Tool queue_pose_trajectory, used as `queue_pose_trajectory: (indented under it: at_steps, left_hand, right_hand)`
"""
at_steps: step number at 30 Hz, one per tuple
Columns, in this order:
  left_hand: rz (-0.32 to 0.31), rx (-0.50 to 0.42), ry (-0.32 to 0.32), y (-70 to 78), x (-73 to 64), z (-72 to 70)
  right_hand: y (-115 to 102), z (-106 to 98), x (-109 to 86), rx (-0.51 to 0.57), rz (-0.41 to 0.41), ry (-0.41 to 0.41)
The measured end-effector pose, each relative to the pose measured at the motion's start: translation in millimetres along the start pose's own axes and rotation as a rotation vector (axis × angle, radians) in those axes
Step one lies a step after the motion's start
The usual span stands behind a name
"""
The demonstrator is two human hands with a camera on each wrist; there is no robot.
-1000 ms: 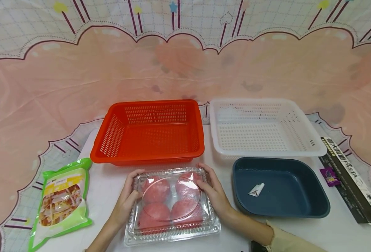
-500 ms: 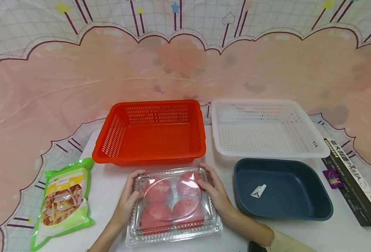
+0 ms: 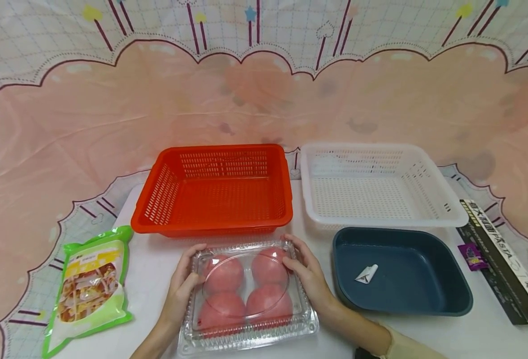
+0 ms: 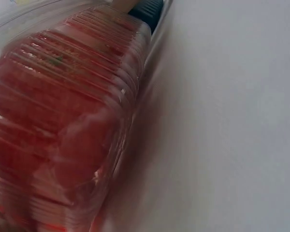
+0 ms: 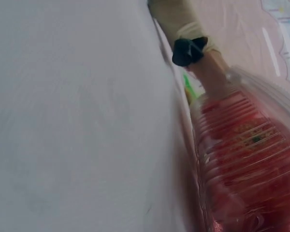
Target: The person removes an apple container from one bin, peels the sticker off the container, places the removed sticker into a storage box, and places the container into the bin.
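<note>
A clear plastic clamshell box (image 3: 250,343) with several round red fruits (image 3: 222,308), looking like tomatoes, is at the front middle of the table. My left hand (image 3: 180,289) grips its left side, thumb on the lid's edge. On the opposite side my right hand (image 3: 312,279) holds the box the same way, fingers over the far corner. Both wrist views show the ribbed side wall close up, with red fruit (image 4: 53,125) behind it. The fingers under the box are hidden.
An orange-red basket (image 3: 219,229) and a white basket (image 3: 385,219) stand behind. At right are a navy tray (image 3: 403,306) with a small white wrapped piece (image 3: 367,273), a black pasta box (image 3: 506,269) and a purple packet (image 3: 473,256). A green food bag (image 3: 88,289) lies left.
Both hands keep their hold on the box. It has tilted slightly, its front edge sits a little lower in view, and the glare on the lid has faded.
</note>
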State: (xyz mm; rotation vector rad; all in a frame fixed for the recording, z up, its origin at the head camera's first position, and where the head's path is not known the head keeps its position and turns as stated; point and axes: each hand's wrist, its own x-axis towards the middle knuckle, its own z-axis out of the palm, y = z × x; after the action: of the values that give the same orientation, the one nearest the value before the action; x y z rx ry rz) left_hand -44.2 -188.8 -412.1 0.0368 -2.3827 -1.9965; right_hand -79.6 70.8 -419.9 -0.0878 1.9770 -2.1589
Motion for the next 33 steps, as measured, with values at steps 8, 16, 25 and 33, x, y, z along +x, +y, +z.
queue_pose_trajectory:
  at_steps: [8, 16, 25, 33]
  left_hand:
    - [0.049, -0.038, 0.015, 18.9, -8.9, 0.3]
    - [0.044, -0.094, -0.002, 42.0, -22.0, -7.7]
    - [0.08, -0.085, 0.006, 62.0, -29.2, -16.6]
    - [0.106, -0.054, -0.01, 71.0, -23.5, -19.7]
  right_hand:
    - [-19.0, 0.7, -13.3, 0.015, -0.026, 0.012]
    - [-34.1, 4.4, -26.9, 0.083, 0.002, -0.033]
    - [-49.5, 8.2, -33.7, 0.07, 0.004, -0.083]
    - [-62.0, 7.3, -33.4, 0.022, -0.046, -0.093]
